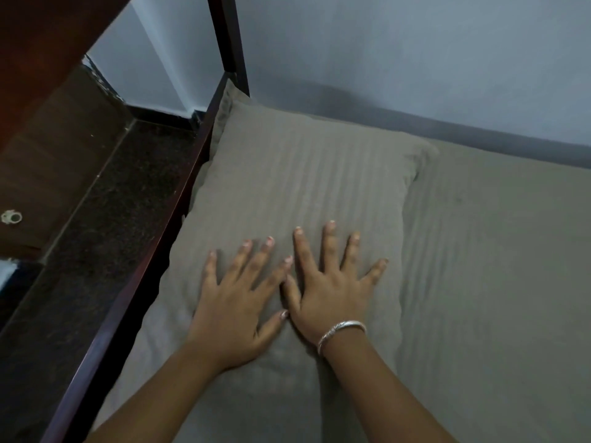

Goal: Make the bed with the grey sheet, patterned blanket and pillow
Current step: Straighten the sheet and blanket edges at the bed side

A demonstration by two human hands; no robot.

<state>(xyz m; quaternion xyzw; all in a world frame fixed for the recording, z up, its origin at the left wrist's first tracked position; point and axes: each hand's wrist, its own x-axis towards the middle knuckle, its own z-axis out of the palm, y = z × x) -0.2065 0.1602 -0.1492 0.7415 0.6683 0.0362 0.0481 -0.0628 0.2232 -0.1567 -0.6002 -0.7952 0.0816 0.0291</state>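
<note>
A grey pillow (pixel 287 174) with faint stripes lies flat at the head of the bed, against the dark wooden frame. The grey sheet (pixel 495 251) covers the mattress to its right and looks smooth. My left hand (pixel 236 302) and my right hand (pixel 329 282) press flat on the near half of the pillow, side by side, fingers spread and thumbs nearly touching. A silver bracelet sits on my right wrist. Neither hand holds anything. The patterned blanket is out of view.
The dark wooden bed rail (pixel 153 257) runs diagonally along the pillow's left side, with a bedpost (pixel 228 43) at the corner. Dark speckled floor (pixel 89 235) and a wooden cabinet (pixel 41 59) lie to the left. A pale blue wall (pixel 415 59) borders the bed's far side.
</note>
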